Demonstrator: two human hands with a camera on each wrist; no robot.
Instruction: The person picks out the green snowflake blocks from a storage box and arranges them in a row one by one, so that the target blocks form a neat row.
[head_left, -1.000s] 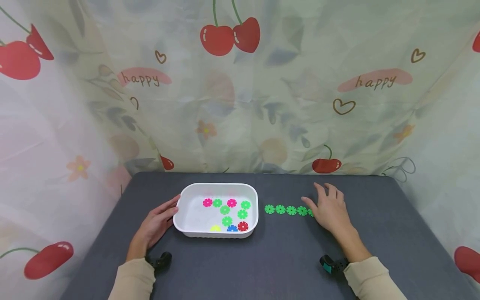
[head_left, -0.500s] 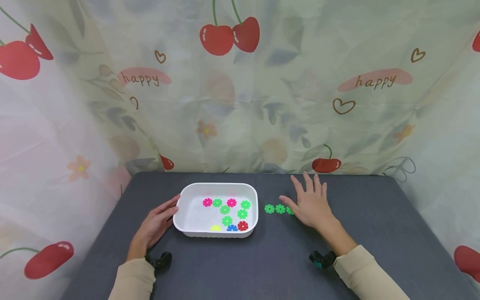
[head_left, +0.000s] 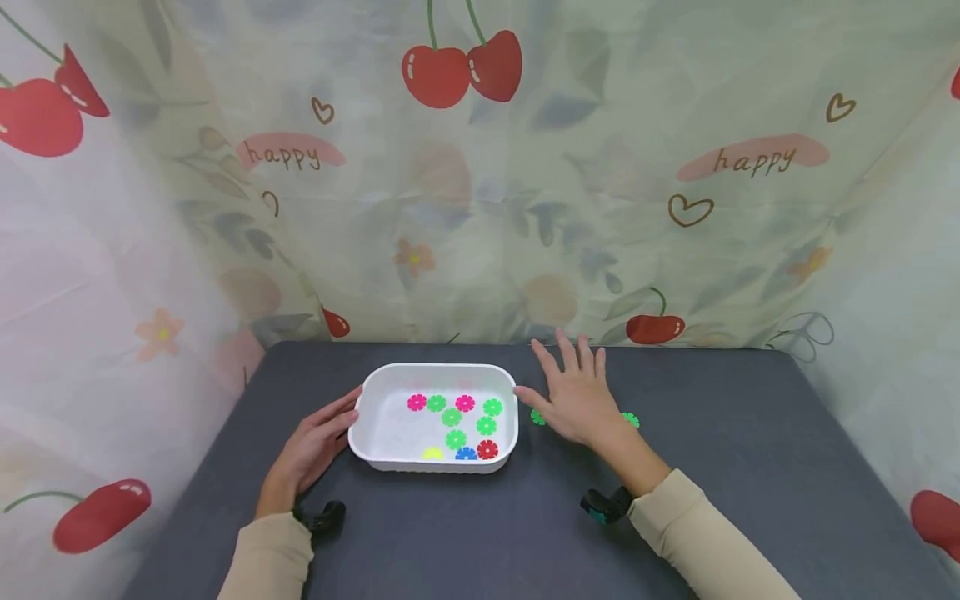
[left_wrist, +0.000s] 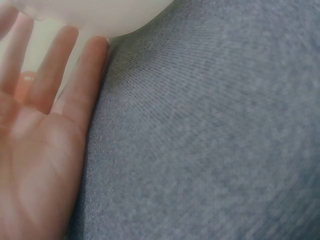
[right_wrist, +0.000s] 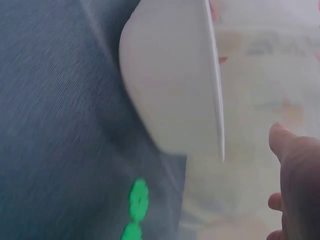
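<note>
A white plastic tub [head_left: 358,446] sits on the dark table with several notched plastic snowflake discs inside, such as a red disc [head_left: 487,450] and a green disc [head_left: 456,439]. My left hand [head_left: 307,454] rests against the tub's left side; in the left wrist view its straight fingertips meet the tub wall. My right hand [head_left: 579,407] is spread over a row of green discs to the tub's right, its thumb near the tub's right rim. Only the row's two ends show: a left green disc [head_left: 537,417] and a right green disc [head_left: 631,419]. The middle ones are hidden beneath the hand.
The dark grey table [head_left: 480,533] reaches back to a patterned curtain [head_left: 480,208] printed with cherries and the word "happy". More curtain hangs at both sides. A black strapped device [head_left: 607,506] is on the right wrist, another black device [head_left: 328,518] on the left.
My right hand has swept left along the row of green discs, from its right end to beside the tub, fingers spreading. The left hand, tub and discs stay as they were.
</note>
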